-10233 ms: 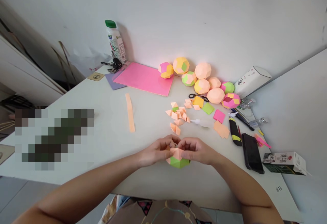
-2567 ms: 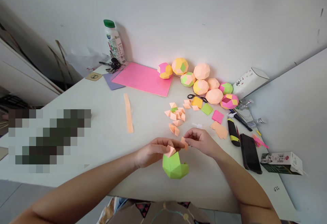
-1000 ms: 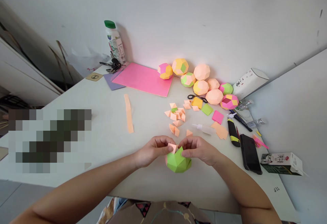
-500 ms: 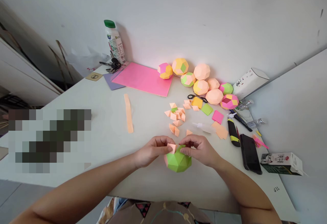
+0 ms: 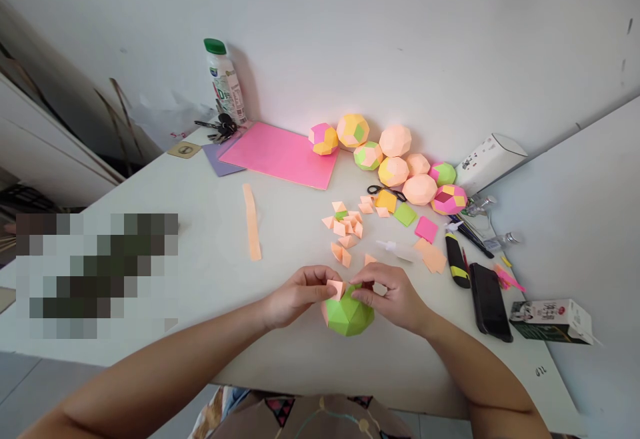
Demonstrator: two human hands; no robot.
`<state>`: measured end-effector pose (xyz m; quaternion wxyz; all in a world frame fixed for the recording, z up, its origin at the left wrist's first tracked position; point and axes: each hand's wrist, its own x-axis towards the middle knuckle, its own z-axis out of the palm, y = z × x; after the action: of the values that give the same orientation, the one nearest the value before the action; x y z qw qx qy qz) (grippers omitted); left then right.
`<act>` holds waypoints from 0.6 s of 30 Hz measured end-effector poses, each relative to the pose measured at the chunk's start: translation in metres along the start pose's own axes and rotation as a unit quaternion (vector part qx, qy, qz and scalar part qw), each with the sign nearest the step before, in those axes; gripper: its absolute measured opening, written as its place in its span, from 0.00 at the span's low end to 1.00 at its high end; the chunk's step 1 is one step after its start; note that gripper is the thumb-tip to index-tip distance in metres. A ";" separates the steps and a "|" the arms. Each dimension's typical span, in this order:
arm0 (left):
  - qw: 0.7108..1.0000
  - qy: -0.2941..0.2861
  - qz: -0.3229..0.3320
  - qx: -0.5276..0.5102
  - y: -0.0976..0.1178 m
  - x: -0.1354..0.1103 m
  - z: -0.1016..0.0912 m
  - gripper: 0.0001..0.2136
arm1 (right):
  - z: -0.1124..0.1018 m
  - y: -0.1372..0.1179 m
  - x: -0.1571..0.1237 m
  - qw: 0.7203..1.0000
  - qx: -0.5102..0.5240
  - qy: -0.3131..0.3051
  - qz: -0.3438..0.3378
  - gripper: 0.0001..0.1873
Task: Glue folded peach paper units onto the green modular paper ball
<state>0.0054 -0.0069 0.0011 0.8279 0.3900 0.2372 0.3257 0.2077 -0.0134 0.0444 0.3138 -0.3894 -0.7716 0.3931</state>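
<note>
Now the paper ball (image 5: pixel 350 319) is in the lower middle of the frame, held between both hands, its green faces turned towards the bottom edge and some peach at its left side. The left hand (image 5: pixel 304 297) pinches the ball between thumb and fingers by a small peach flap (image 5: pixel 337 289) at its upper left. The right hand (image 5: pixel 395 299) pinches the ball's green upper right edge, thumb in front; what its far fingers touch is hidden.

About ten seconds ago, peach showed across the ball's top. More recently, the right hand was apart from the ball with a loose peach piece in its fingers, and a gap showed on the ball's right. A second ago a green point stood up between the hands; now the right fingers cover that spot.

A peach piece (image 5: pixel 370 259) lies just above the right hand, near the squeeze bottle (image 5: pixel 400 251) right of centre. The peach strip (image 5: pixel 253 222), left of centre, has stayed put, as have the finished balls (image 5: pixel 419 189) at upper right.
</note>
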 end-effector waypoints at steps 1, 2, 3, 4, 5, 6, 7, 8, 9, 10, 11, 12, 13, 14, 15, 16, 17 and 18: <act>1.000 0.000 0.000 0.000 0.000 0.000 0.000 0.08 | 0.000 0.000 0.000 1.000 -0.006 0.001 -0.007 0.06; 1.000 0.000 -0.001 0.000 0.001 0.000 0.001 0.08 | 0.000 0.000 0.000 1.000 -0.011 0.001 -0.014 0.06; 1.000 0.001 -0.001 0.000 0.001 0.000 0.001 0.08 | 0.000 0.000 0.000 1.000 -0.016 0.002 -0.019 0.06; 1.000 0.002 -0.002 0.000 0.002 -0.001 0.001 0.08 | 0.001 0.001 0.000 1.000 -0.019 0.003 -0.024 0.06; 1.000 0.003 -0.002 0.000 0.002 -0.001 0.001 0.08 | 0.001 0.001 0.000 0.999 -0.021 0.003 -0.029 0.06; 1.000 0.003 -0.002 0.000 0.002 -0.001 0.002 0.08 | 0.001 0.001 0.000 0.999 -0.024 0.004 -0.033 0.06; 1.000 0.002 -0.002 -0.001 0.002 -0.001 0.001 0.08 | 0.001 0.001 0.000 0.999 -0.026 0.006 -0.037 0.06; 1.000 0.001 -0.001 -0.002 0.002 -0.001 0.001 0.08 | 0.001 0.002 0.000 0.999 -0.030 0.008 -0.039 0.06; 1.000 0.000 0.000 -0.003 0.002 -0.001 0.001 0.08 | 0.002 0.002 0.000 0.999 -0.033 0.010 -0.041 0.06; 1.000 -0.002 0.000 -0.003 0.002 0.000 0.001 0.07 | 0.002 0.002 0.000 0.998 -0.036 0.010 -0.041 0.06; 1.000 -0.003 0.001 -0.003 0.001 0.000 0.001 0.07 | 0.002 0.003 0.000 0.998 -0.038 0.011 -0.041 0.05; 1.000 -0.003 0.000 -0.003 0.001 0.000 0.000 0.07 | 0.002 0.003 0.000 0.998 -0.039 0.010 -0.039 0.05; 1.000 -0.004 -0.001 -0.001 0.001 0.000 0.000 0.07 | 0.002 0.003 -0.001 0.999 -0.038 0.009 -0.037 0.05; 1.000 -0.005 -0.002 -0.001 0.001 0.000 0.000 0.07 | 0.002 0.003 -0.001 0.999 -0.036 0.009 -0.037 0.04; 1.000 -0.006 -0.003 0.000 0.001 0.000 0.000 0.07 | 0.002 0.004 -0.001 0.999 -0.033 0.009 -0.039 0.04; 1.000 -0.006 -0.005 0.000 0.001 -0.001 0.000 0.07 | 0.002 0.004 -0.001 0.999 -0.029 0.008 -0.042 0.04; 1.000 -0.008 -0.008 0.000 0.001 -0.001 0.000 0.06 | 0.002 0.004 -0.001 0.999 -0.026 0.007 -0.045 0.04; 1.000 -0.010 -0.012 -0.001 0.001 -0.001 0.000 0.06 | 0.003 0.004 -0.001 0.999 -0.022 0.004 -0.047 0.03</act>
<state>0.0045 -0.0070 0.0018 0.8346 0.3897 0.2333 0.3116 0.2075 -0.0137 0.0399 0.3264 -0.3615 -0.7961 0.3591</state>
